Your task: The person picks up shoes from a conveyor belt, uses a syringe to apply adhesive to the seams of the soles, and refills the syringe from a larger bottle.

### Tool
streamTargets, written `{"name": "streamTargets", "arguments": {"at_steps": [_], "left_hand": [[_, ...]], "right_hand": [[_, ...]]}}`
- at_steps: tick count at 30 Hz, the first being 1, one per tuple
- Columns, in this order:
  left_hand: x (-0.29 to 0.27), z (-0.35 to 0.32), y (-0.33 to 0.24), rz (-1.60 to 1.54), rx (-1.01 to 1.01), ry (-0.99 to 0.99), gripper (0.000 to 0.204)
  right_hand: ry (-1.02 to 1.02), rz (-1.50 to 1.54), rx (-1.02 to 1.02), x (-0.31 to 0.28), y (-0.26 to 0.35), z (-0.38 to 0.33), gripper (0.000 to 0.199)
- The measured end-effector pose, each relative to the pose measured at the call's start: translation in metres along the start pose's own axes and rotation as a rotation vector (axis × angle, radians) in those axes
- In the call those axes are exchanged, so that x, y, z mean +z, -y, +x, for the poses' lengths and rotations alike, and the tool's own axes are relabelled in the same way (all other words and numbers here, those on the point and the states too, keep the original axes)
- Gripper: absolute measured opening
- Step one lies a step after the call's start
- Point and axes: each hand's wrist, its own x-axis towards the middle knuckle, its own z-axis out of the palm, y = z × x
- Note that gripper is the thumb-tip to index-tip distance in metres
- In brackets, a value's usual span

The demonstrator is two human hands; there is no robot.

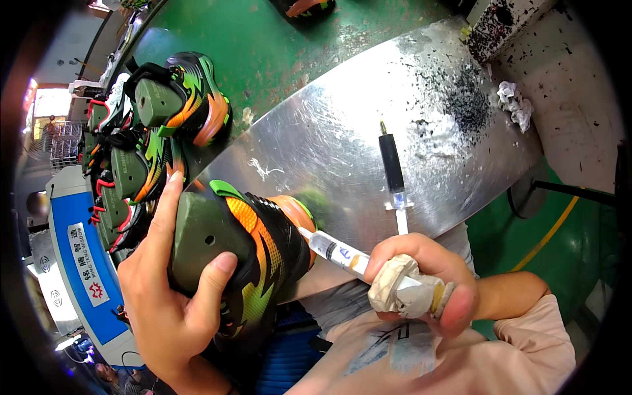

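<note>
My left hand (174, 283) grips a dark green shoe last (204, 247), thumb and fingers pressed on its sides. The last sits inside a black sneaker (273, 234) with orange and lime green trim, tilted on its side. My right hand (457, 286) is closed round a clear syringe (337, 254), with off-white tape (398, 286) bunched around the thumb and plunger end. The syringe tip touches or nearly touches the sneaker near its sole edge. A second syringe (392, 168), filled with black, lies on the metal tabletop beyond my right hand.
The metal table (316, 125) bears black and white smears at its far right. Crumpled white material (515, 105) lies by the machine post. Several similar sneakers on lasts (158, 102) line the green surface at left, beside a blue and white machine panel (85, 250).
</note>
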Motion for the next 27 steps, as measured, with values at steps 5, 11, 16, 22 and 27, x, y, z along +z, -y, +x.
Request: {"name": "streamTargets", "arguments": {"at_steps": [5,11,16,22,27], "left_hand": [[-0.004,0.002,-0.005,-0.034,-0.094,-0.025,0.064],[-0.003,0.002,0.002,-0.136,-0.200,-0.058,0.060],[-0.023,-0.048,0.031,-0.434,-0.401,-0.275,0.047],[-0.074,-0.083,0.040,0.400,0.055,0.005,0.092],[-0.037,-0.026,0.088,0.079,0.308,0.077,0.063]], "right_hand": [[0.030,-0.037,-0.054,0.000,-0.004,0.003,0.088],[-0.039,-0.207,-0.079,0.002,0.016,0.007,0.082],[-0.140,-1.649,-0.540,-0.047,0.105,-0.005,0.060],[-0.235,-2.523,-0.066,-0.045,0.136,-0.032,0.083],[0.001,-2.244,-0.017,0.006,0.056,0.014,0.097]]}}
